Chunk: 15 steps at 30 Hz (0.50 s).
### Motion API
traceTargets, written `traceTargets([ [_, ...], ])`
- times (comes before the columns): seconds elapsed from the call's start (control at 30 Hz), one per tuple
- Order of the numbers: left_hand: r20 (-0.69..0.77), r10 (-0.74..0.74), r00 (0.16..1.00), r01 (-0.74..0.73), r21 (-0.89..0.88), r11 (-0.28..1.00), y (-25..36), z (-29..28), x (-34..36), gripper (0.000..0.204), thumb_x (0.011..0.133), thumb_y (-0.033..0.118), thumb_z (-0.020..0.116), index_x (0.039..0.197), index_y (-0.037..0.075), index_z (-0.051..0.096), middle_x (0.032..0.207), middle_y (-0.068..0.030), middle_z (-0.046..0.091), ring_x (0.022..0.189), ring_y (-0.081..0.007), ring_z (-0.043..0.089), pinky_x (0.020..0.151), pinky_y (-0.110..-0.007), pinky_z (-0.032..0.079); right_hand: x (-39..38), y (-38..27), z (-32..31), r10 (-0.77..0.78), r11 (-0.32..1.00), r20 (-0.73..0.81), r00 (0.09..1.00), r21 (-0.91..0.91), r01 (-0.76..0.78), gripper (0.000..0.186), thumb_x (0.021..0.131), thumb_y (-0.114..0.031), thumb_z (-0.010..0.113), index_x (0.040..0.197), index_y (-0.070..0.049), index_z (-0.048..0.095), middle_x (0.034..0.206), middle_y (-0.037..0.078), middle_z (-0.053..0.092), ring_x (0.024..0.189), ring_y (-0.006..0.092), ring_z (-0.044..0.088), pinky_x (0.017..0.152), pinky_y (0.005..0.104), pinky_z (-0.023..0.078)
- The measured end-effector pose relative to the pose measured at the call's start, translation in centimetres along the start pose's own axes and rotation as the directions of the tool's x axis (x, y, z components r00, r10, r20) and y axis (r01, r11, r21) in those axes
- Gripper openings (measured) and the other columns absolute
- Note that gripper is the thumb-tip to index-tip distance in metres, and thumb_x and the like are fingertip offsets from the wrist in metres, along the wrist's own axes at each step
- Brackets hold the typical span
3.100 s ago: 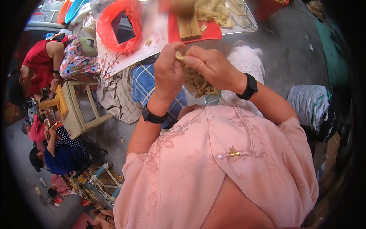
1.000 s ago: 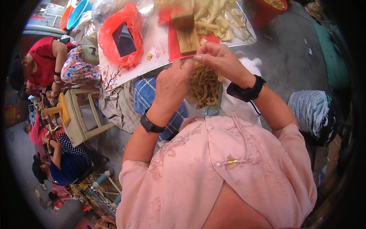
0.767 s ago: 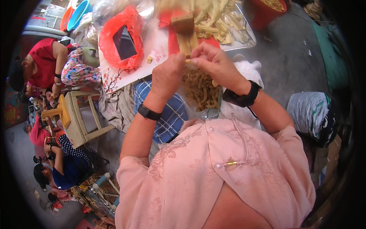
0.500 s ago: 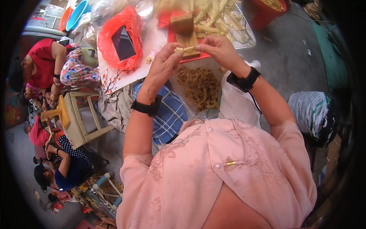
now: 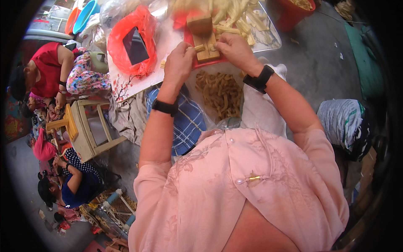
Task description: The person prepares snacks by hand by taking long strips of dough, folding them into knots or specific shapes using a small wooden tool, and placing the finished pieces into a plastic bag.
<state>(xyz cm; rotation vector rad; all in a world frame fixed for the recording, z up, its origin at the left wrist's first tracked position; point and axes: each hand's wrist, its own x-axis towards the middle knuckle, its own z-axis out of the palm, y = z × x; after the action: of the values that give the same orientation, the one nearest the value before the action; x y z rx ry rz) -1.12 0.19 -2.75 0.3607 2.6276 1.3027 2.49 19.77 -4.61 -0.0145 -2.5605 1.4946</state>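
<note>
Left hand [image 5: 179,63] pinches a pale strip [image 5: 199,48] over the top-centre wooden block [image 5: 208,55], probably for support; can't tell if right hand [image 5: 235,49] grips anything

The pale table [image 5: 147,79] bears a red bag [image 5: 116,46], red cloth [image 5: 210,63] and yellowish strips [image 5: 234,13]

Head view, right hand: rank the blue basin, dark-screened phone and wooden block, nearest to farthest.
From the right hand:
1. Wooden block, just left of its fingertips.
2. Dark-screened phone, farther left, on the red bag.
3. Blue basin, upper left.
</note>
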Motion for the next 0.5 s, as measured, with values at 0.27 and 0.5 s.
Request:
traceTargets([
  [0.27,0.35,-0.094,0.932,0.349,-0.793,0.499,1.6,-2.0,-5.2,0.029,0.096,0.018,0.049,0.119,0.002,0.053,0.103,-0.0095,0.063,0.083,-0.0155,0.063,0.074,-0.027,0.053,-3.5,-1.8,-0.2,-0.038,0.944,0.035,0.999,0.33,0.024,0.022,0.092,-0.022,0.05,0.089,-0.001,0.051,0.069,0.007,0.06,0.067,0.0163,0.059,0.063,0.0305,0.045],
  [0.5,0.284,-0.06,0.957,0.289,-0.921,0.262,1.9,-0.9,-7.2,0.023,0.093,0.011,0.052,0.114,0.001,0.051,0.106,-0.0128,0.063,0.091,-0.0201,0.064,0.082,-0.032,0.054,-6.5,-4.2,-0.5,0.125,0.859,0.285,0.95,0.448,-0.247,0.018,0.094,-0.02,0.049,0.092,-0.002,0.053,0.082,0.004,0.063,0.073,0.0091,0.058,0.064,0.0235,0.046],
])
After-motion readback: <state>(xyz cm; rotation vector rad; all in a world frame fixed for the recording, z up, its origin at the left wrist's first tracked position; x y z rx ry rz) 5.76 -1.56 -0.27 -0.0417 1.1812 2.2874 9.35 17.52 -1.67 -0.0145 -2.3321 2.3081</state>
